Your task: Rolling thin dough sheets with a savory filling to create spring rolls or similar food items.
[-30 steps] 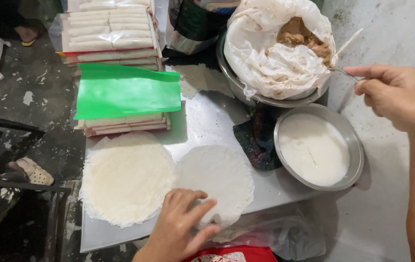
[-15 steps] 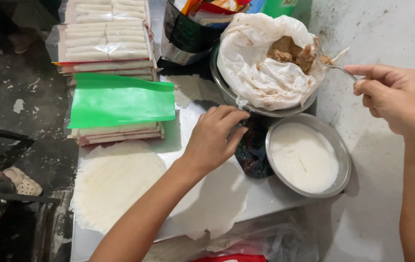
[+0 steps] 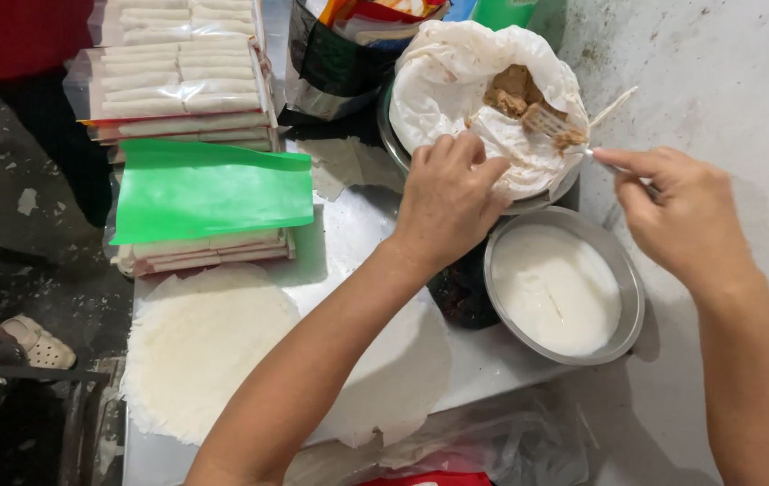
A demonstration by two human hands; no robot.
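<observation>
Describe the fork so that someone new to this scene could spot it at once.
Start at the metal table and go to its far right corner, where a bowl lined with white plastic holds brown filling. The fork digs into that filling, held by the right hand; it is the only utensil.

The left hand (image 3: 445, 200) covers its own fingertips and part of the white-lined bowl (image 3: 456, 67). The forearm hides much of the single wrapper (image 3: 402, 369). The fork (image 3: 553, 126) handle vanishes inside the right hand (image 3: 677, 216), so its grip is probably a pinch. Packets (image 3: 177, 54) run off the top edge.
</observation>
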